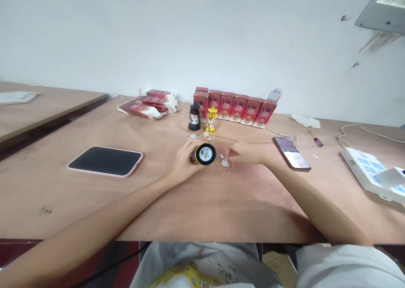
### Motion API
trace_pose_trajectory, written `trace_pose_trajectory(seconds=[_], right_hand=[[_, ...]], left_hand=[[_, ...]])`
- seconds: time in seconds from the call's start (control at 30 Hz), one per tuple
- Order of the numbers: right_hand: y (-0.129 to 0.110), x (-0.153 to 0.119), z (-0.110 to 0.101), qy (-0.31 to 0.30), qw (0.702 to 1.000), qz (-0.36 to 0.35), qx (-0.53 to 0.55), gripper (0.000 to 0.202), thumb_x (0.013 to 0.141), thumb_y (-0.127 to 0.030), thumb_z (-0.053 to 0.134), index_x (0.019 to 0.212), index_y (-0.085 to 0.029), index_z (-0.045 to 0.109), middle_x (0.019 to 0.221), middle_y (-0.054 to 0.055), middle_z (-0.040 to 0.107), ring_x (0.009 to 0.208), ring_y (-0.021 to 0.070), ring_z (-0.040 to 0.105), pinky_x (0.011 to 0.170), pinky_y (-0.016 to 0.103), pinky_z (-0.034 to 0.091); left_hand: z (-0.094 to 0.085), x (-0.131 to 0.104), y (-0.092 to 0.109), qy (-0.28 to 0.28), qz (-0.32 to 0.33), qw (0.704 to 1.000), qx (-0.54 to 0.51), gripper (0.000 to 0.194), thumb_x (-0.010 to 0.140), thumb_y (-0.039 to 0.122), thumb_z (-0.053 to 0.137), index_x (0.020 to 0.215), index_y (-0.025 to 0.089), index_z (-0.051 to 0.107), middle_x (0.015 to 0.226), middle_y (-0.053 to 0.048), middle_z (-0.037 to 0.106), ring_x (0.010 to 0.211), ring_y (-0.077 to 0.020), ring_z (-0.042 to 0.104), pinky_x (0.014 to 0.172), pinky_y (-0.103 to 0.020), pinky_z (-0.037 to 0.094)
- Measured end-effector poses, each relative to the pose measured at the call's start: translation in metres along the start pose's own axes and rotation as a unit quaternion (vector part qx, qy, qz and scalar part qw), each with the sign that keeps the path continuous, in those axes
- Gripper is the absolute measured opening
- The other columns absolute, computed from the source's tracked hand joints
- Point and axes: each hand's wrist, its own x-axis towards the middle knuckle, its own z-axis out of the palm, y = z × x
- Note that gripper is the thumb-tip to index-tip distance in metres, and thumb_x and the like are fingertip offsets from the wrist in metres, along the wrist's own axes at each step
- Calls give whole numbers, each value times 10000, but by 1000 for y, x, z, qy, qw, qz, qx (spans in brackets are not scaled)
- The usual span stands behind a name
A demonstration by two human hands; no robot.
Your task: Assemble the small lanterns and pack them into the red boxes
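My left hand (pixel 185 160) is wrapped round a small lantern (pixel 205 154), which is tipped so that its round black-rimmed base faces me. Inside that base shows a pale disc with parts I cannot make out. Close by on the right, my right hand (pixel 243 153) has its fingers drawn together at the table, over small white pieces (pixel 224 163) and a thin bent wire (pixel 224 173). What those fingertips pinch, if anything, is too small to tell. Behind my hands stand a black lantern (pixel 194 118) and a gold lantern (pixel 210 121), both upright, with more small white bits (pixel 193 136) in front.
A row of red boxes (pixel 239 107) stands near the wall, with opened red boxes (pixel 148 104) lying left of it. A tablet-like device (pixel 106 161) lies left, a phone (pixel 291 154) right. Farther right are a screwdriver (pixel 317 141) and a white power strip (pixel 367 165).
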Motion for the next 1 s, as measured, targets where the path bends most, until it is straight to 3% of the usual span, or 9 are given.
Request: trace_pose_trajectory(seconds=[0.07,0.13,0.2,0.37,0.57,0.73,0.83,0.9,1.0], right_hand=[[-9,-1,0,140,987,-16,71,112,781,-226,636,678,-183,643,630,-25,601,563,95,476,537,227,339],[-21,-2,3,270,952,-50,136,145,785,-301,673,699,-185,656,671,-15,630,590,100,495,556,228,370],[-34,-4,8,341,921,-95,165,164,792,-323,681,701,-188,661,670,-10,635,597,105,508,567,234,394],[-51,-3,26,402,892,-197,58,121,834,-224,644,724,-177,658,675,14,628,667,131,552,655,268,443],[-48,0,35,444,859,-239,-91,136,881,-186,563,804,-159,671,745,61,672,704,165,575,671,303,450],[-42,-2,26,451,860,-223,-88,155,897,-205,531,836,-176,671,777,55,678,746,167,583,689,295,447],[-35,-5,11,423,891,-148,-72,159,881,-213,542,791,-173,667,772,53,667,743,164,588,662,278,428],[-29,-6,2,337,936,-57,-85,133,851,-206,568,777,-176,675,764,49,670,721,166,591,630,270,405],[-18,-7,-3,121,985,45,-115,92,778,-167,617,815,-192,698,772,36,692,691,163,604,595,251,378]], left_hand=[[0,0,1,-3,-4,1000,-1,320,752,287,705,1027,195,569,1028,-64,615,975,-204,596,840,-318,479],[0,0,1,-2,-7,1000,1,314,759,290,698,1030,196,571,1020,-61,619,962,-201,598,831,-318,481],[1,0,0,4,0,1000,0,307,762,288,696,1025,192,569,1007,-58,620,945,-195,599,820,-315,481],[3,-1,-1,7,16,1000,-1,304,766,299,698,1012,185,562,996,-66,617,936,-193,598,810,-313,487],[4,-1,-3,9,14,1000,3,333,768,294,699,1047,183,556,1011,-71,617,951,-197,597,825,-322,488],[4,-1,-4,19,10,1000,1,333,751,265,703,1035,183,552,1001,-62,621,941,-196,596,818,-323,486],[5,-1,-4,26,-2,1000,-2,351,737,263,716,1038,188,551,1009,-54,623,953,-197,597,832,-324,485],[5,-1,-5,31,-8,999,-1,382,727,255,725,1059,190,548,1030,-56,622,972,-201,596,850,-329,485],[5,-2,-6,34,-11,999,3,396,718,243,729,1067,191,548,1042,-59,621,980,-204,595,857,-331,487]])
